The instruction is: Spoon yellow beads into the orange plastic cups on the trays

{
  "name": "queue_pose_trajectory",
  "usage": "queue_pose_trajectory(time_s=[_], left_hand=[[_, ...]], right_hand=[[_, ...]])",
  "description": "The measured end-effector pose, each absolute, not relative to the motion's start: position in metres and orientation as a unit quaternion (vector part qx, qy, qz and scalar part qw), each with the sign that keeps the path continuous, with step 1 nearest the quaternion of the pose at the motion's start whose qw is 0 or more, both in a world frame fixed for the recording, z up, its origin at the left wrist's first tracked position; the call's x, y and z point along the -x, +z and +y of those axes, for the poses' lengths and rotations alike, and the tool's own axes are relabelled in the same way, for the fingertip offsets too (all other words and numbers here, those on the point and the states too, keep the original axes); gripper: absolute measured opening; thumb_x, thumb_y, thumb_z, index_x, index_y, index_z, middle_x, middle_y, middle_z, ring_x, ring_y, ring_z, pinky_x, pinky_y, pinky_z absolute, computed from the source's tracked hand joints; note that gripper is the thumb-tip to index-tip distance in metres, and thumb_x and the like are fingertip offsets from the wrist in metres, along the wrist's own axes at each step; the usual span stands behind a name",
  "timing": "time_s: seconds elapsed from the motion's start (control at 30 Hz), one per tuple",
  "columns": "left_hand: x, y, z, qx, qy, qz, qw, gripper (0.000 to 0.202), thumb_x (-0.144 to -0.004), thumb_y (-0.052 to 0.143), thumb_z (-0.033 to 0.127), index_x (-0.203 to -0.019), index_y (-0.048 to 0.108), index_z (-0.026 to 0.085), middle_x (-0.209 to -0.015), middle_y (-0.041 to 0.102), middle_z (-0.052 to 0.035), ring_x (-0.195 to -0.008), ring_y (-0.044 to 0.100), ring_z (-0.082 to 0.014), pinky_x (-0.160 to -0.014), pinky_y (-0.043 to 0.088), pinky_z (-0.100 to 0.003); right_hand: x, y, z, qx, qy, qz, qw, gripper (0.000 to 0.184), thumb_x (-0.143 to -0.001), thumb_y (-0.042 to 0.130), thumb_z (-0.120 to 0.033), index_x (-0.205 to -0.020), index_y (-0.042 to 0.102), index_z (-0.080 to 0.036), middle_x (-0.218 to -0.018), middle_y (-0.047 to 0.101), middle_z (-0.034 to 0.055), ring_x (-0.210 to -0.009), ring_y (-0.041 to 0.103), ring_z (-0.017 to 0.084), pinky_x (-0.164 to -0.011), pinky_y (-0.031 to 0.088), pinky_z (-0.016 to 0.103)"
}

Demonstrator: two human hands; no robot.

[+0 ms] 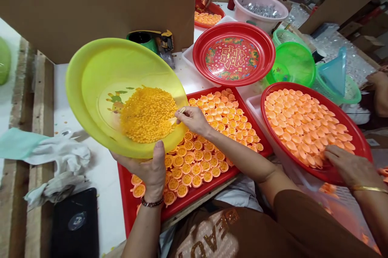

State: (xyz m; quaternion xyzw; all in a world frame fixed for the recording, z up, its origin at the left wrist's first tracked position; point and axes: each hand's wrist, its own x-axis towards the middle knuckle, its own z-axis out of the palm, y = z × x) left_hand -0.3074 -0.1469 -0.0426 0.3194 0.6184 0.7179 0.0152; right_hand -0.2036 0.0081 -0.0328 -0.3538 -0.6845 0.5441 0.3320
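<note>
Fingers of my right hand (194,120) pinch a pale scoop (172,121) above the red tray (127,205), where my left hand (151,171) grips the yellow bowl (87,76) tilted, presumably so its beads (147,116) pool within reach.

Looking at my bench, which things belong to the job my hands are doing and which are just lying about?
In the job:
- yellow basin, held by the left hand
- yellow beads in it
- small scoop in the right hand
- orange cups on the red tray

Seemingly just lying about:
- white glove
- flat black object
</note>
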Motion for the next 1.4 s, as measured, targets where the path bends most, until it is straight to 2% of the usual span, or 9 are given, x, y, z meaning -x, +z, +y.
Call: queue_pose_trajectory(time_s=[0.2, 0.33, 0.43, 0.53, 0.67, 0.8, 0.97, 1.2, 1.4], left_hand=[[0.307, -0.038, -0.145, -0.321, 0.723, 0.612, 0.023, 0.102, -0.074, 0.081, 0.041, -0.155, 0.025, 0.015, -0.167, 0.030, -0.0229, -0.156, 0.037, -0.0307, -0.129, 0.032, -0.048], [0.306, -0.032, -0.142, -0.305, 0.719, 0.623, 0.038, 0.103, -0.072, 0.080, 0.050, -0.154, 0.026, 0.017, -0.168, 0.029, -0.0206, -0.155, 0.037, -0.0303, -0.130, 0.032, -0.048], [0.304, -0.026, -0.141, -0.308, 0.721, 0.620, 0.035, 0.101, -0.074, 0.080, 0.049, -0.154, 0.026, 0.019, -0.168, 0.030, -0.0189, -0.153, 0.040, -0.0300, -0.129, 0.035, -0.047], [0.303, -0.025, -0.142, -0.315, 0.715, 0.623, 0.026, 0.099, -0.075, 0.080, 0.047, -0.154, 0.026, 0.020, -0.168, 0.031, -0.0174, -0.154, 0.039, -0.0309, -0.128, 0.036, -0.049], [0.307, -0.033, -0.144, -0.312, 0.707, 0.634, 0.028, 0.098, -0.076, 0.079, 0.048, -0.153, 0.026, 0.017, -0.168, 0.031, -0.0184, -0.156, 0.036, -0.0314, -0.131, 0.030, -0.048], [0.309, -0.039, -0.144, -0.313, 0.719, 0.620, 0.024, 0.101, -0.074, 0.081, 0.045, -0.154, 0.027, 0.014, -0.166, 0.032, -0.0211, -0.156, 0.035, -0.0326, -0.131, 0.029, -0.049], [0.307, -0.036, -0.144, -0.318, 0.725, 0.610, 0.031, 0.103, -0.075, 0.081, 0.043, -0.156, 0.023, 0.015, -0.167, 0.031, -0.0218, -0.155, 0.037, -0.0306, -0.130, 0.031, -0.048], [0.307, -0.037, -0.145, -0.316, 0.707, 0.632, 0.021, 0.104, -0.072, 0.081, 0.044, -0.153, 0.023, 0.016, -0.167, 0.029, -0.0241, -0.156, 0.035, -0.0300, -0.130, 0.031, -0.048], [0.307, -0.037, -0.144, -0.317, 0.721, 0.615, 0.024, 0.102, -0.073, 0.081, 0.042, -0.153, 0.024, 0.015, -0.170, 0.026, -0.0233, -0.157, 0.035, -0.0293, -0.130, 0.031, -0.047]], right_hand=[[0.182, -0.024, 0.019, 0.408, 0.700, -0.481, 0.334, 0.026, -0.083, 0.080, -0.040, -0.076, 0.067, -0.018, -0.069, 0.072, -0.0004, -0.040, 0.029, 0.004, -0.039, 0.021, 0.023], [0.147, -0.011, 0.036, 0.443, 0.677, -0.449, 0.378, 0.026, -0.082, 0.081, -0.040, -0.081, 0.068, -0.018, -0.069, 0.071, -0.0002, -0.041, 0.028, 0.004, -0.040, 0.018, 0.022], [0.120, -0.011, 0.050, 0.473, 0.595, -0.489, 0.428, 0.028, -0.084, 0.079, -0.044, -0.080, 0.067, -0.019, -0.071, 0.071, 0.0006, -0.043, 0.031, 0.004, -0.042, 0.022, 0.023], [0.102, -0.017, 0.060, 0.481, 0.475, -0.574, 0.461, 0.033, -0.089, 0.073, -0.048, -0.075, 0.065, -0.020, -0.074, 0.070, 0.0019, -0.052, 0.044, 0.008, -0.049, 0.034, 0.024], [0.093, -0.026, 0.062, 0.440, 0.297, -0.727, 0.436, 0.028, -0.098, 0.062, -0.044, -0.083, 0.068, -0.021, -0.081, 0.071, 0.0048, -0.073, 0.062, 0.017, -0.072, 0.048, 0.032], [0.098, -0.020, 0.051, 0.381, 0.214, -0.804, 0.402, 0.022, -0.101, 0.058, -0.038, -0.093, 0.071, -0.022, -0.097, 0.074, 0.0089, -0.090, 0.066, 0.022, -0.085, 0.050, 0.038], [0.137, -0.004, 0.026, 0.383, 0.341, -0.743, 0.430, 0.024, -0.103, 0.056, -0.039, -0.095, 0.071, -0.022, -0.088, 0.071, 0.0053, -0.075, 0.060, 0.017, -0.072, 0.049, 0.033], [0.201, -0.026, 0.002, 0.370, 0.568, -0.663, 0.318, 0.029, -0.092, 0.069, -0.032, -0.067, 0.068, -0.018, -0.068, 0.069, 0.0002, -0.057, 0.050, 0.009, -0.055, 0.038, 0.022], [0.184, -0.023, 0.009, 0.408, 0.738, -0.447, 0.298, 0.025, -0.082, 0.081, -0.037, -0.077, 0.067, -0.017, -0.069, 0.073, 0.0002, -0.039, 0.030, 0.003, -0.037, 0.019, 0.020]])
